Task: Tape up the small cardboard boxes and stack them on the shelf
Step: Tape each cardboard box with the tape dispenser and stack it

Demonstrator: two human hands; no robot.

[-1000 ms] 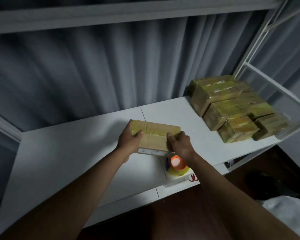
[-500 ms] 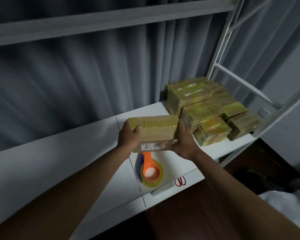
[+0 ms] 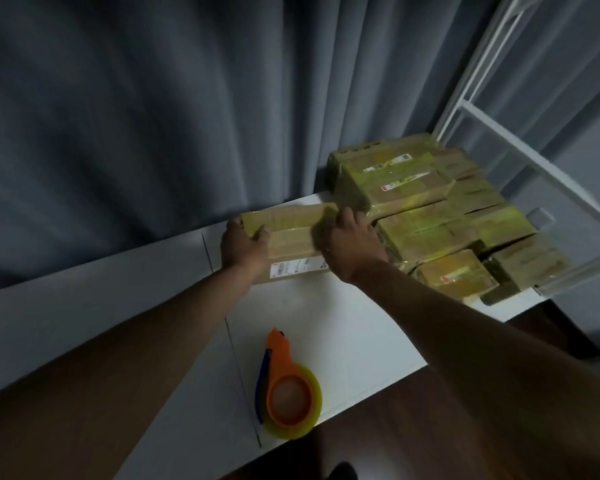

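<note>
A small taped cardboard box (image 3: 291, 233) with a white label on its near side is held at the back of the white shelf (image 3: 343, 327). My left hand (image 3: 243, 247) grips its left end with the thumb on top. My right hand (image 3: 350, 244) grips its right end. Right beside that hand stands a stack of several taped boxes (image 3: 430, 216), wrapped in yellowish tape, filling the shelf's right end. An orange tape dispenser (image 3: 288, 386) with a yellowish roll lies near the shelf's front edge, between my forearms.
A grey curtain (image 3: 187, 116) hangs behind the shelf. White metal frame bars (image 3: 520, 143) rise at the right, and a clear side panel (image 3: 565, 237) closes the shelf's right end. Dark floor shows below the front edge.
Both hands carried the box away from the tape dispenser, toward the back and right, up to the stack. The view shifted, so the dispenser now lies lower in view.
</note>
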